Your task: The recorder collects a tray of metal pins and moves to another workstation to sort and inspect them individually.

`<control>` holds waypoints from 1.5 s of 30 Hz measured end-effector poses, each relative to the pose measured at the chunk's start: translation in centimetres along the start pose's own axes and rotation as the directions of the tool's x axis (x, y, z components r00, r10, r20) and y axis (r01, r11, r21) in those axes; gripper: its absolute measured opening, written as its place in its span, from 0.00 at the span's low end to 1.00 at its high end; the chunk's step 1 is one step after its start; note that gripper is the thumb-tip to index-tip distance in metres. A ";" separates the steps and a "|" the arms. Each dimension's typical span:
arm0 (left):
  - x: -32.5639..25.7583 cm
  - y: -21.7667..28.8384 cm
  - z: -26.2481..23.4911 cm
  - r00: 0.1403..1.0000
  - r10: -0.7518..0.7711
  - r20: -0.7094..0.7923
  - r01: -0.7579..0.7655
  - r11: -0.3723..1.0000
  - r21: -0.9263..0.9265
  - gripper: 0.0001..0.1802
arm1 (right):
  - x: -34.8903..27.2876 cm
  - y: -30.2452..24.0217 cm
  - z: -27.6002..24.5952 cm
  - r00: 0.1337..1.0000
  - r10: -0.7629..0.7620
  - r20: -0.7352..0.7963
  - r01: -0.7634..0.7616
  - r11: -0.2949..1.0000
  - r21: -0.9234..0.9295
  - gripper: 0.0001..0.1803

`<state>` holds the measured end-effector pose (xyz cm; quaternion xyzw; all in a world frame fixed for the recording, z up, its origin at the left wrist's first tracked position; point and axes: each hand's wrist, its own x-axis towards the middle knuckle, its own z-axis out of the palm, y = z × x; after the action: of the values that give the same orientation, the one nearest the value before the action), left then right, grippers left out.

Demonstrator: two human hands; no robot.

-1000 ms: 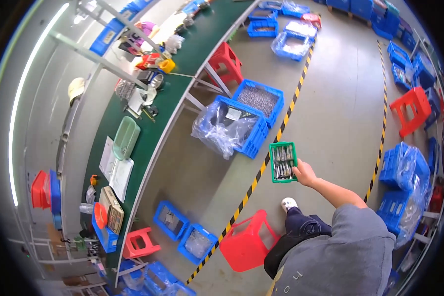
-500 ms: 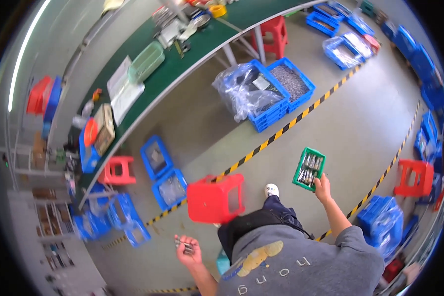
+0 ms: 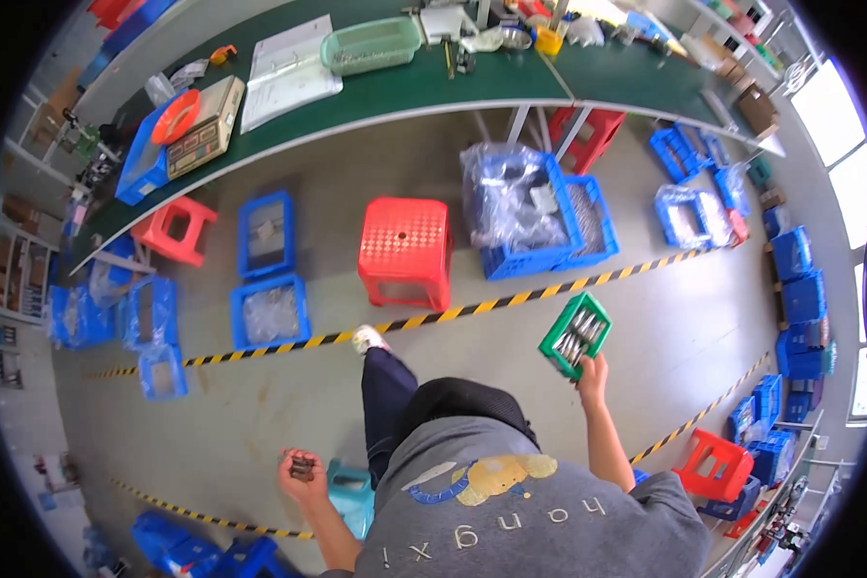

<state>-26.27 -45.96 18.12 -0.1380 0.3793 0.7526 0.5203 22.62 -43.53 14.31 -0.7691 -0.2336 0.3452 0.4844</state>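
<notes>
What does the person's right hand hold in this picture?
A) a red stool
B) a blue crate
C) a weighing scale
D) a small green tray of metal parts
D: the right hand grips the edge of a small green tray filled with grey metal parts.

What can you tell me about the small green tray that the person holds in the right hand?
The green tray is a small rectangular bin, plastic by its look, with low walls and a rim. It holds a loose heap of grey metal parts, thin and long. The right hand grips one short end; nothing else touches it. The tray is carried in the air above the grey floor, near the yellow and black striped line, turned at an angle.
</notes>
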 end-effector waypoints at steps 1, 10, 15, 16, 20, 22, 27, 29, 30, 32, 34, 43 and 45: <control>1.9 -0.4 1.1 1.000 -0.012 0.004 0.012 1.000 0.015 0.18 | 0.4 -0.6 1.0 1.000 -0.017 0.015 0.017 1.000 0.005 0.09; 22.0 -0.4 12.6 0.965 -0.126 0.229 0.115 0.991 0.062 0.22 | 6.4 -9.5 14.3 0.983 0.135 -0.122 -0.127 0.989 0.071 0.09; 28.7 2.2 22.4 0.946 -0.162 0.279 0.080 0.956 0.283 0.21 | 12.4 -15.0 19.7 0.972 0.180 -0.149 -0.152 0.971 0.182 0.11; 30.2 2.3 24.0 0.931 -0.167 0.324 0.070 0.954 0.291 0.21 | 13.8 -16.2 20.8 0.970 0.176 -0.168 -0.152 0.978 0.145 0.11; 33.5 0.4 30.4 0.894 -0.185 0.408 0.051 0.947 0.316 0.22 | 21.5 -18.8 23.0 0.981 0.027 -0.190 -0.028 1.000 -0.004 0.11; 33.3 -2.0 33.0 0.876 -0.221 0.429 0.081 0.944 0.321 0.21 | 26.2 -19.6 23.1 0.985 0.031 -0.167 -0.029 1.000 0.011 0.10; 32.9 -10.9 36.9 0.786 -0.387 0.482 0.325 0.922 0.209 0.21 | 39.0 -20.9 24.7 0.969 -0.095 -0.228 0.070 0.991 -0.113 0.12; 33.9 -14.9 39.3 0.731 -0.482 0.483 0.376 0.875 0.305 0.20 | 43.4 -21.3 26.4 0.943 -0.063 -0.328 -0.004 0.980 -0.199 0.16; 34.8 -17.6 40.9 0.683 -0.568 0.460 0.444 0.822 0.356 0.20 | 46.3 -20.6 26.7 0.927 -0.067 -0.368 -0.039 0.961 -0.273 0.16; 36.5 -22.8 44.4 0.568 -0.733 0.375 0.620 0.681 0.391 0.20 | 49.0 -22.3 27.3 0.901 -0.136 -0.413 -0.008 0.944 -0.330 0.16; 38.9 -28.4 49.2 0.361 -0.870 0.334 0.750 0.484 0.451 0.21 | 50.9 -24.1 27.9 0.873 -0.182 -0.453 -0.014 0.919 -0.395 0.16; 45.2 -44.3 57.8 -0.215 -0.888 0.406 0.499 0.257 0.828 0.22 | 45.0 -18.1 30.1 0.614 -0.183 -0.768 0.168 0.981 -0.099 0.12; 46.0 -44.6 57.8 -0.203 -0.888 0.413 0.425 0.300 0.854 0.22 | 40.4 -9.6 33.0 0.512 -0.419 -0.750 -0.118 0.830 -0.545 0.11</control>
<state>4.76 34.14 10.33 0.2289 0.0259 0.1546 0.9607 23.74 7.85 1.00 -0.9143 -0.1231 -0.1977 0.3314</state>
